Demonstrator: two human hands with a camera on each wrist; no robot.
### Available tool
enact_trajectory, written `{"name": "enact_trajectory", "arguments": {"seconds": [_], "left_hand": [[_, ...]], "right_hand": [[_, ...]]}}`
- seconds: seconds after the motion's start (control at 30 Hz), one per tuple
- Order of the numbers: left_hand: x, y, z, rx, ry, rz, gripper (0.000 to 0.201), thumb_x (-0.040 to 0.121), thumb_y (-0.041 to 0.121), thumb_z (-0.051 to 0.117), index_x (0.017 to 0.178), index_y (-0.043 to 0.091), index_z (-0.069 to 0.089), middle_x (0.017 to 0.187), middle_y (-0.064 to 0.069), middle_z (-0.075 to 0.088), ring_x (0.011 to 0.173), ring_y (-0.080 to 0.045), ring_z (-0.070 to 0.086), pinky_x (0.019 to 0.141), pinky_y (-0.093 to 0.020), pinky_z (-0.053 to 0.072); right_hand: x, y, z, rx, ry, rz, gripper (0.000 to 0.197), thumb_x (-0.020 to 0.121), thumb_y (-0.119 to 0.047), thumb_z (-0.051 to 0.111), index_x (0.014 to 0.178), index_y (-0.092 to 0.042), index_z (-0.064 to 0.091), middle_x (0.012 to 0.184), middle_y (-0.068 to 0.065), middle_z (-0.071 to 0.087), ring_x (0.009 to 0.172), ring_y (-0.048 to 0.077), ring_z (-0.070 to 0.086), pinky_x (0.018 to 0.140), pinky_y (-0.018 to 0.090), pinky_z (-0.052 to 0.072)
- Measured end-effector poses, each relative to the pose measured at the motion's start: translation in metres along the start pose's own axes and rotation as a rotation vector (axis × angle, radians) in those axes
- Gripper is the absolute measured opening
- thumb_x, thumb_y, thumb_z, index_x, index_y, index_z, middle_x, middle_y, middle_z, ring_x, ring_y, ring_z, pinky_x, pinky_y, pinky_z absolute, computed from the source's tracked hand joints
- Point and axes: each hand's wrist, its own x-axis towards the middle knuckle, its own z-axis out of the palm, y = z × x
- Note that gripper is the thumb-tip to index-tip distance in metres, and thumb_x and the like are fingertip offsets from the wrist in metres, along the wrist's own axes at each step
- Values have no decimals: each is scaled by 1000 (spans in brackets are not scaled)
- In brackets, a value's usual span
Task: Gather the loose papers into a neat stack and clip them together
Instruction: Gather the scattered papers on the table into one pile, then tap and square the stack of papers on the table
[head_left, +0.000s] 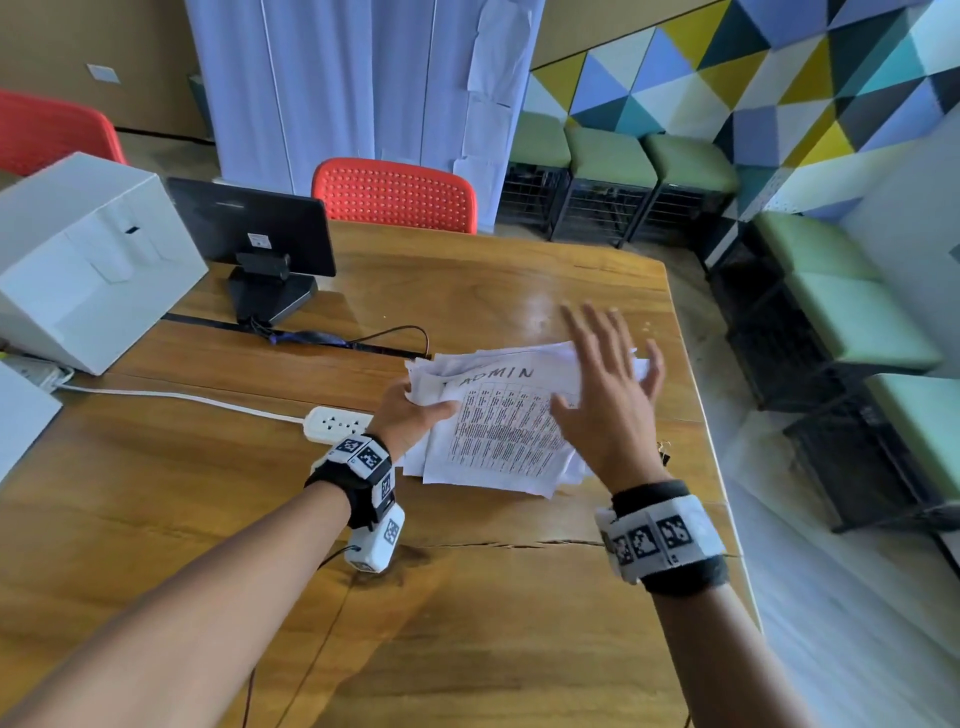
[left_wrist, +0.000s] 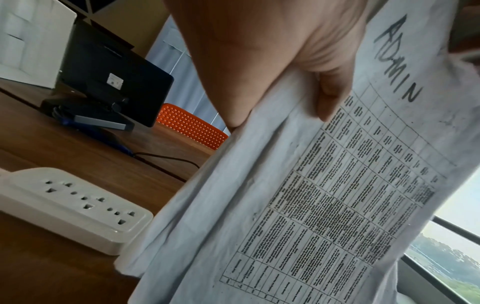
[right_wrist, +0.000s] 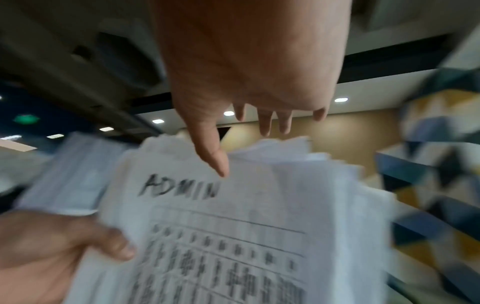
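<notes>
A rumpled bundle of white papers (head_left: 498, 421) is lifted off the wooden table (head_left: 467, 623); its top sheet carries a printed table and the handwritten word ADMIN. My left hand (head_left: 415, 410) grips the bundle's left edge, thumb on top (left_wrist: 330, 98). My right hand (head_left: 608, 384) hovers over the papers' right side with fingers spread and straight, holding nothing. In the right wrist view the papers (right_wrist: 233, 236) sit below the outstretched right fingers (right_wrist: 265, 123), and the left hand (right_wrist: 52, 246) holds them at lower left. A small binder clip (head_left: 665, 451) lies by the table's right edge.
A white power strip (head_left: 337, 422) with its cord lies left of the papers. Behind it stand a dark monitor (head_left: 249, 234) and a white box (head_left: 88, 260). A red chair (head_left: 395, 195) is at the far side. Green stools (head_left: 862, 322) line the right wall.
</notes>
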Motion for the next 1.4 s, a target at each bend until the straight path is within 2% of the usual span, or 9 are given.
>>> {"name": "enact_trajectory", "arguments": {"seconds": [0.13, 0.27, 0.37, 0.5, 0.8, 0.93, 1.07, 1.23, 1.4], "left_hand": [[3, -8, -8, -65, 16, -28, 26, 69, 11, 81, 92, 9, 68, 85, -5, 70, 71, -3, 70, 64, -15, 56], [2, -9, -18, -38, -90, -13, 49, 57, 20, 86, 102, 13, 68, 108, -10, 70, 100, -23, 68, 87, -45, 56], [-3, -7, -17, -22, -211, 57, 53, 65, -10, 77, 107, 15, 59, 104, -6, 68, 94, -11, 68, 83, -31, 57], [-10, -1, 0, -45, 11, 124, 26, 73, 3, 76, 82, 23, 63, 79, 7, 67, 63, 9, 63, 59, -15, 51], [-19, -14, 18, -61, 82, 102, 17, 79, 10, 72, 92, 20, 68, 89, -1, 70, 76, -12, 65, 66, -26, 55], [-19, -9, 10, -93, 51, 65, 16, 75, 6, 75, 82, 20, 69, 69, 13, 71, 64, -3, 69, 60, -19, 55], [-17, -13, 8, -59, -5, 103, 34, 69, 2, 80, 88, 26, 64, 86, 11, 68, 70, 14, 65, 66, -11, 53], [-14, -11, 6, -135, 59, 72, 25, 68, 5, 81, 86, 19, 71, 92, -4, 74, 88, -19, 70, 81, -35, 56], [-16, -18, 5, -80, -27, 45, 32, 69, 5, 80, 90, 26, 67, 92, 7, 71, 95, -14, 69, 82, -32, 54]], "right_hand": [[-22, 59, 13, 562, 65, 433, 122, 55, -12, 88, 148, -32, 12, 155, -3, 24, 143, 12, 21, 116, 51, 21], [-24, 79, 49, 989, -159, 458, 122, 52, -4, 89, 145, -34, 17, 147, 0, 38, 136, 16, 38, 114, 46, 31], [-12, 67, 57, 1049, -194, 430, 86, 59, 4, 84, 130, -25, 46, 124, 6, 62, 112, 13, 61, 90, 32, 52], [-6, 46, 53, 967, -58, 471, 24, 69, 7, 78, 80, -12, 68, 73, -4, 68, 58, -9, 63, 60, 22, 49], [-55, 50, 82, 1070, -62, 570, 40, 78, 5, 67, 112, -9, 51, 105, 14, 67, 96, 24, 66, 90, 57, 51], [-57, 58, 73, 1167, -42, 608, 66, 71, -6, 81, 123, -4, 41, 116, 18, 62, 104, 28, 64, 88, 46, 56], [-57, 51, 77, 1082, -137, 580, 35, 75, 4, 75, 101, -17, 62, 95, 8, 70, 87, 15, 68, 81, 46, 57], [-53, 47, 70, 1136, -93, 543, 35, 74, 6, 74, 103, -10, 64, 94, 4, 72, 84, 8, 69, 71, 26, 59], [-44, 43, 76, 976, -126, 632, 29, 73, 5, 75, 81, -20, 63, 82, -1, 68, 72, 7, 65, 69, 35, 55]]}}
